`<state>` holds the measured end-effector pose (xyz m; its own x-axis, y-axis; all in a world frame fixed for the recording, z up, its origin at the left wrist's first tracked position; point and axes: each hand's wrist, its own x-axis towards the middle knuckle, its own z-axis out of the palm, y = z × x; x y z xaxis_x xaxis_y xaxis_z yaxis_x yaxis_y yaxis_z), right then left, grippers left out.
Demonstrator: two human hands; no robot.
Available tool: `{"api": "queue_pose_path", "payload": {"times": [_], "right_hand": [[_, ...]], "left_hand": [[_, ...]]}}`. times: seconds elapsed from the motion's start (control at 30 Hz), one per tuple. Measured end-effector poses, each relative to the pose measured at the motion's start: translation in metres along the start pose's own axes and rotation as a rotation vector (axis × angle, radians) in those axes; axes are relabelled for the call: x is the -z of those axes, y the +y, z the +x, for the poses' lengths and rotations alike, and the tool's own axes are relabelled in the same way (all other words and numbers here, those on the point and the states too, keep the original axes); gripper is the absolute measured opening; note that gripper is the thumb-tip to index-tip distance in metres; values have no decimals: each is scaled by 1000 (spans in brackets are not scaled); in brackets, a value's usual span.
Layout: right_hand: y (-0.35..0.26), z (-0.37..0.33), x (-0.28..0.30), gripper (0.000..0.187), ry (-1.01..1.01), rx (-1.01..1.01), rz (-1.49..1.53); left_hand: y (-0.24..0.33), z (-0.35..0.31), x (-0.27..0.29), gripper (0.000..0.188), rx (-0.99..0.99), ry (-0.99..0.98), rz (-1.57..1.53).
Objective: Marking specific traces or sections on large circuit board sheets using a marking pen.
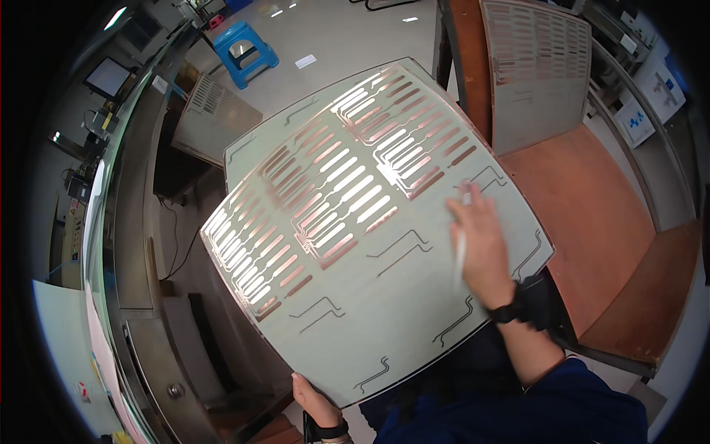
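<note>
Head view: patterned panel (381, 238) in hand.
Left hand (318, 405) grips its edge, right fingers (483, 209) hold a blurred white stick (460, 259); steady support, light contact advised.

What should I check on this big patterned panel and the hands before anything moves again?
1. Left hand at the patterned panel's edge: ok, beside its lower corner.
2. Right hand touching the panel: cannot tell, motion blurs it.
3. Pale slim object gripped by the right hand: cannot tell, also blurred.
4. Edges lined up with the panel behind: not ok, that one shows past the far edge.
5. Blue stool clear of both: ok, it stands apart.
</note>
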<state>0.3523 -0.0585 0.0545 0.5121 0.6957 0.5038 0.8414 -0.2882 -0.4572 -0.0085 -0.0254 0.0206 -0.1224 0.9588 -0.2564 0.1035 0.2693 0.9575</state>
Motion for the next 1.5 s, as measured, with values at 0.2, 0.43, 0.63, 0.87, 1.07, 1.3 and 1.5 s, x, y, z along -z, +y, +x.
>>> {"api": "queue_pose_path", "payload": {"times": [0.2,0.43,0.63,0.87,1.07,1.3,1.5], "right_hand": [[-141,-98,-65,37,-626,555,686],[-46,-18,-40,36,-370,430,402],[129,37,56,33,88,-265,-137],[54,13,38,26,63,-68,643],[-29,-1,18,10,-210,-247,639],[-26,-6,7,10,-187,-222,594],[-27,-4,5,11,-154,-163,571]], "left_hand": [[-7,2,-2,52,21,-27,-184],[7,-2,-9,46,64,27,-332],[12,-2,-8,49,65,4,-269],[13,-3,-8,51,69,4,-202],[11,-3,-10,51,67,10,-175],[3,1,-3,55,98,-37,-166],[4,1,-5,56,91,-31,-173]]}}
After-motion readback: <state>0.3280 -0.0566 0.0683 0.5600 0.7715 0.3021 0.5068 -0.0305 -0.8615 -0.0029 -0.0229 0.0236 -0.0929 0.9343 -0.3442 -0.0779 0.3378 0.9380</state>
